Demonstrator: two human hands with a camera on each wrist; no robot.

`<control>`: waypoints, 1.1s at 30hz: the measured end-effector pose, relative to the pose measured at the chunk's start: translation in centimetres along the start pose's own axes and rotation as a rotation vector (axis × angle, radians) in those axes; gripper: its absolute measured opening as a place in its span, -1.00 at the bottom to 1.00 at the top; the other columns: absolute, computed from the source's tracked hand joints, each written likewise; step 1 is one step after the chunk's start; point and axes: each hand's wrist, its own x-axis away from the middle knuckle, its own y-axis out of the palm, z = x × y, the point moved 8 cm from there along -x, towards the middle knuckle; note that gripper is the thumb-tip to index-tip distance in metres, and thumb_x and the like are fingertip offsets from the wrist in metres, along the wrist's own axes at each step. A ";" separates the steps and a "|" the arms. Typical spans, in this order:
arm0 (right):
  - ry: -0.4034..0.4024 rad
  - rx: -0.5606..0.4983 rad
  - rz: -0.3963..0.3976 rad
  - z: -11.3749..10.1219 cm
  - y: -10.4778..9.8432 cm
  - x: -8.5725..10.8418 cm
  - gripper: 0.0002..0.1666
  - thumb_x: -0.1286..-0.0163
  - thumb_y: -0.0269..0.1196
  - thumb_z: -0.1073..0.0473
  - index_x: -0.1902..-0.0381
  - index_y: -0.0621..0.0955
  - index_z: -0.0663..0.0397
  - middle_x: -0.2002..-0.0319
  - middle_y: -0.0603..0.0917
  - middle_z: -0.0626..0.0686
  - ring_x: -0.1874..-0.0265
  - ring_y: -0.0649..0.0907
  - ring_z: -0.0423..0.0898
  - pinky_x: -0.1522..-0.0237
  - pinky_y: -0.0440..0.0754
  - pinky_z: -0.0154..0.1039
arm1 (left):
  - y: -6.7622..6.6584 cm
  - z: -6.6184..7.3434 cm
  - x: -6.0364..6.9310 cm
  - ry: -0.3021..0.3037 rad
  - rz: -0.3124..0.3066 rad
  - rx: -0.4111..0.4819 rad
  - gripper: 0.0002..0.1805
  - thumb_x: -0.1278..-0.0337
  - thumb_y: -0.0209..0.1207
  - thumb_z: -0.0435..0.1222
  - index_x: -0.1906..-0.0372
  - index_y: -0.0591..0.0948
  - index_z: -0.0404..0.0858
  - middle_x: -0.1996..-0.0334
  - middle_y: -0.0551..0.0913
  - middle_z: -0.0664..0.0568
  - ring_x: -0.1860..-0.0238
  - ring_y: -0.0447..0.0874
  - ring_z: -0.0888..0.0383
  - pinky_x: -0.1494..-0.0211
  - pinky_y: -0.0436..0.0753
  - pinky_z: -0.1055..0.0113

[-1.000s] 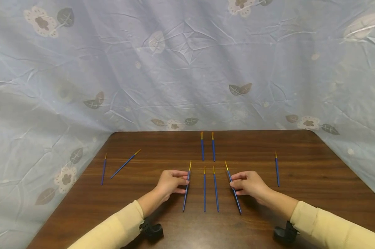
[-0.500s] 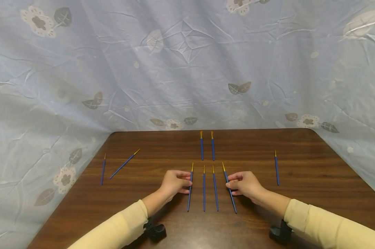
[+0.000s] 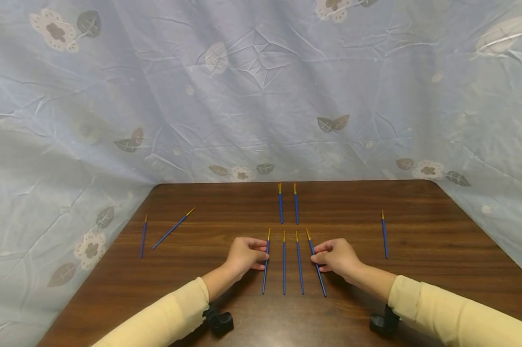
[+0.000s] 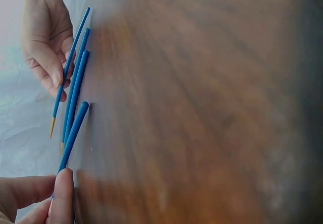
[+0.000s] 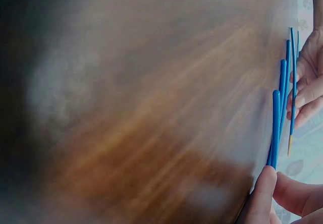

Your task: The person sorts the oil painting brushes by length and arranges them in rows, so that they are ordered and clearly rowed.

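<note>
Midway between table's [image 3: 339,207] left and right edges: left hand [image 3: 245,255] pinches blue paintbrush [image 3: 265,277], thumb and fingertips closed on handle; right hand [image 3: 338,258] pinches second brush [image 3: 318,267] likewise. Middle pair [image 3: 284,267] lies side by side between hands. Far pair [image 3: 280,207] near far edge, left pair [image 3: 173,229] towards left edge, lone brush [image 3: 384,236] towards right edge.

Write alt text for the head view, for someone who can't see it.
A person's left hand and right hand each pinch a blue paintbrush, with two more brushes lying between them on a brown wood-grain table. Two brushes lie farther back, two off to the left and one to the right; a floral cloth hangs behind.
</note>
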 end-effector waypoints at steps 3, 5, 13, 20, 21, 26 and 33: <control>-0.011 0.019 0.001 -0.1 0.1 0.1 -0.73 -0.24 0.31 0.46 0.11 0.58 0.53 0.31 0.68 0.17 0.36 0.71 -0.02 0.33 0.73 -0.20 | 0.0 0.1 0.0 0.011 0.007 -0.020 -0.62 0.04 0.27 -0.65 0.02 0.59 -0.60 0.22 0.67 -0.23 0.33 0.73 0.04 0.42 0.73 0.23; -0.021 0.031 0.005 -0.3 0.2 0.2 -0.73 -0.25 0.30 0.46 0.11 0.58 0.54 0.30 0.69 0.17 0.35 0.71 0.00 0.32 0.73 -0.19 | 0.0 0.1 0.0 0.018 0.010 -0.028 -0.63 0.04 0.27 -0.65 0.02 0.59 -0.60 0.23 0.67 -0.24 0.34 0.73 0.04 0.42 0.73 0.23; -0.042 0.063 0.007 -0.7 0.6 0.2 -0.76 -0.21 0.31 0.49 0.16 0.59 0.53 0.38 0.68 0.14 0.37 0.71 -0.02 0.35 0.73 -0.18 | 0.0 0.5 0.3 0.063 0.019 -0.060 -0.64 0.05 0.26 -0.66 0.05 0.60 -0.60 0.27 0.66 -0.24 0.37 0.72 0.04 0.44 0.73 0.23; -0.055 0.086 0.009 -0.6 0.7 0.1 -0.80 -0.19 0.32 0.49 0.21 0.60 0.50 0.42 0.66 0.12 0.41 0.69 -0.05 0.41 0.73 -0.18 | 0.2 0.7 0.4 0.078 0.038 -0.103 -0.66 0.08 0.28 -0.68 0.08 0.61 -0.60 0.31 0.69 -0.22 0.39 0.73 0.04 0.44 0.73 0.25; -0.055 0.089 0.010 -0.6 0.8 0.1 -0.80 -0.18 0.32 0.49 0.21 0.60 0.50 0.42 0.66 0.12 0.41 0.69 -0.05 0.41 0.73 -0.18 | 0.2 0.7 0.4 0.077 0.040 -0.112 -0.66 0.08 0.28 -0.68 0.08 0.61 -0.59 0.31 0.69 -0.22 0.39 0.73 0.04 0.45 0.73 0.25; -0.056 0.104 0.018 -0.6 0.7 0.1 -0.81 -0.18 0.33 0.49 0.23 0.60 0.48 0.42 0.67 0.12 0.40 0.70 -0.03 0.43 0.73 -0.18 | 0.1 0.9 0.5 0.086 0.044 -0.159 -0.69 0.07 0.26 -0.66 0.11 0.63 -0.57 0.30 0.68 -0.19 0.39 0.72 0.05 0.47 0.72 0.27; -0.054 0.120 0.025 -0.6 0.5 0.1 -0.81 -0.19 0.33 0.47 0.23 0.60 0.47 0.40 0.67 0.13 0.38 0.70 -0.01 0.43 0.73 -0.16 | 0.5 1.0 0.2 0.101 0.021 -0.198 -0.69 0.11 0.27 -0.65 0.13 0.63 -0.57 0.31 0.67 -0.19 0.38 0.70 0.06 0.48 0.72 0.27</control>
